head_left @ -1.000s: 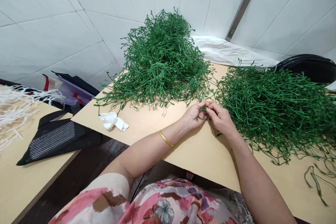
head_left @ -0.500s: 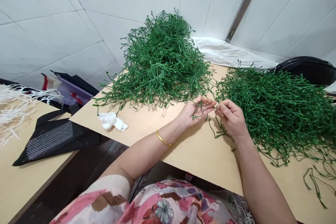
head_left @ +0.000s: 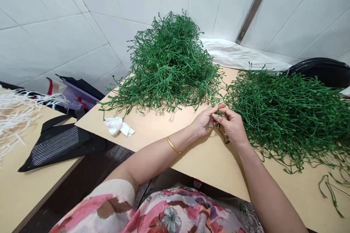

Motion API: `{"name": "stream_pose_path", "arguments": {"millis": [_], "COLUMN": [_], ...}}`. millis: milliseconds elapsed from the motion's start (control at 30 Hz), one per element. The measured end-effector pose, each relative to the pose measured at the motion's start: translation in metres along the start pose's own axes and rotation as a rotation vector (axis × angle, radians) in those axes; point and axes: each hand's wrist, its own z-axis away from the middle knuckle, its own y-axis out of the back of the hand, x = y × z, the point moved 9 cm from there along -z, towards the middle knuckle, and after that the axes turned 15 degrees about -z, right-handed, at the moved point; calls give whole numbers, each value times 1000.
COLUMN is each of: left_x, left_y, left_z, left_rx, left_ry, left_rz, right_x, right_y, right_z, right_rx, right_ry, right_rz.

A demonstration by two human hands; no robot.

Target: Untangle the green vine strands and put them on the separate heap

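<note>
My left hand (head_left: 204, 121) is closed round a thin green plastic stem (head_left: 210, 127), whose small tips poke out by the palm. Against it, my right hand (head_left: 233, 126) pinches at the same stem between thumb and fingers. The fingers overlap, so the middle of the stem is hidden. Below the hands a loose green strand (head_left: 224, 137) dangles or lies on the tabletop; I cannot tell which. Behind them rises a tall heap of green stems (head_left: 169, 58). A second, wider pile of green stems (head_left: 290, 116) spreads to the right of my right hand.
A crumpled white tissue (head_left: 117, 126) lies near the left corner of the tabletop (head_left: 153, 131). On another table at left are white strands (head_left: 16, 116) and a black mesh bag (head_left: 54, 145). White cloth (head_left: 235, 54) and a round black object (head_left: 319, 72) lie by the tiled wall.
My right hand has moved left to meet my left hand. The left fingers, stretched out before, have curled in round the stem.
</note>
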Motion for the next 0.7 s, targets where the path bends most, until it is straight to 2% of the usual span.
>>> {"name": "stream_pose_path", "arguments": {"millis": [200, 300, 400, 600, 700], "left_x": [-4, -1, -1, 4, 10], "left_y": [0, -4, -8, -3, -3], "left_z": [1, 3, 4, 3, 4], "left_rx": [-6, -2, -32, -71, -111], "left_ry": [65, 85, 98, 5, 13], "left_rz": [-4, 36, 71, 42, 118], "right_x": [3, -1, -10, -29, -30], "right_y": [4, 0, -7, -14, -18], "right_z": [-1, 0, 1, 6, 13], "right_rx": [-13, -58, -133, -306, -392], "right_ry": [12, 28, 69, 160, 91], "right_rz": [4, 98, 174, 98, 62]}}
